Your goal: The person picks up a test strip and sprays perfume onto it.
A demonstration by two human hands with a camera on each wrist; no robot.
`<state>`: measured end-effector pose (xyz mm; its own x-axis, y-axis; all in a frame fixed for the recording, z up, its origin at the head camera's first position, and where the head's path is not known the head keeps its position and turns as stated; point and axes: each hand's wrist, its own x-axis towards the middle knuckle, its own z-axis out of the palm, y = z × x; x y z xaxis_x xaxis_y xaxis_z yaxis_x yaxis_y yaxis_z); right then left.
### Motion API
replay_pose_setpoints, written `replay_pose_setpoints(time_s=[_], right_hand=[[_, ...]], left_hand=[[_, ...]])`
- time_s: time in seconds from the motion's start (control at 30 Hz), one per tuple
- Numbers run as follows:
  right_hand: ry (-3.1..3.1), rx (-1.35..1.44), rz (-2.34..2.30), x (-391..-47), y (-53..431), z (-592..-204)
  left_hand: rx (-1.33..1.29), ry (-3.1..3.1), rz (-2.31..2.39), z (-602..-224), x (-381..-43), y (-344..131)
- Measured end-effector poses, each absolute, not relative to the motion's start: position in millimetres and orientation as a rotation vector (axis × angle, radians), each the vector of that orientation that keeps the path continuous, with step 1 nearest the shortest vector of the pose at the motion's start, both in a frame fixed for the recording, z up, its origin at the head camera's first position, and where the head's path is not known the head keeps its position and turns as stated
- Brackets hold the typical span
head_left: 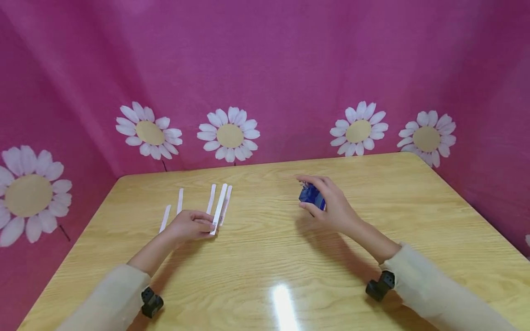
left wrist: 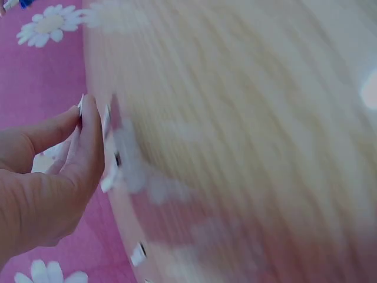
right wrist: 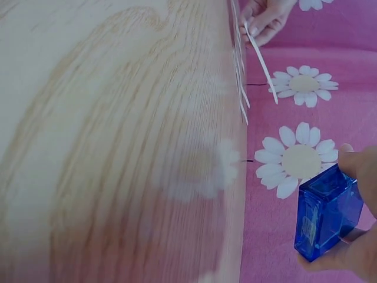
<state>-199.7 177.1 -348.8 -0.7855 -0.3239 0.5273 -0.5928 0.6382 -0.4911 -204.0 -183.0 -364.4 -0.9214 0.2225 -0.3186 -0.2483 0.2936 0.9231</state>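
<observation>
My left hand (head_left: 191, 226) pinches the lower end of a white paper strip (head_left: 219, 204) between thumb and fingers, holding it tilted above the table. In the right wrist view that strip (right wrist: 263, 68) stands out away from the tabletop. Several similar paper strips (head_left: 211, 197) lie on the table around and behind the left hand. On the right, my right hand (head_left: 337, 209) grips a blue glass perfume bottle (head_left: 311, 196) by its sides, raised over the table. The right wrist view shows the bottle (right wrist: 325, 213) as a see-through block between thumb and fingers.
The wooden table (head_left: 265, 257) reaches back to a pink curtain (head_left: 265, 69) printed with white daisies. A bright light reflection lies near its front. Each sleeve cuff carries a small black camera, one at the left wrist (head_left: 152, 302) and one at the right (head_left: 380, 286).
</observation>
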Motion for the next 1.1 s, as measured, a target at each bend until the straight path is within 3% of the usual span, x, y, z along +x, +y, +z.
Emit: replay_pose_setpoints(time_s=[0.47,1.1], right_hand=[[-2.471,0.705,0.912,-197,197,-355],[-2.429,0.783,0.895,-199,196,-357]], left_hand=[[-0.228,2.363,1.693,-370,-200,-208],[-0.350,2.716,1.385,-363,-189,-219]])
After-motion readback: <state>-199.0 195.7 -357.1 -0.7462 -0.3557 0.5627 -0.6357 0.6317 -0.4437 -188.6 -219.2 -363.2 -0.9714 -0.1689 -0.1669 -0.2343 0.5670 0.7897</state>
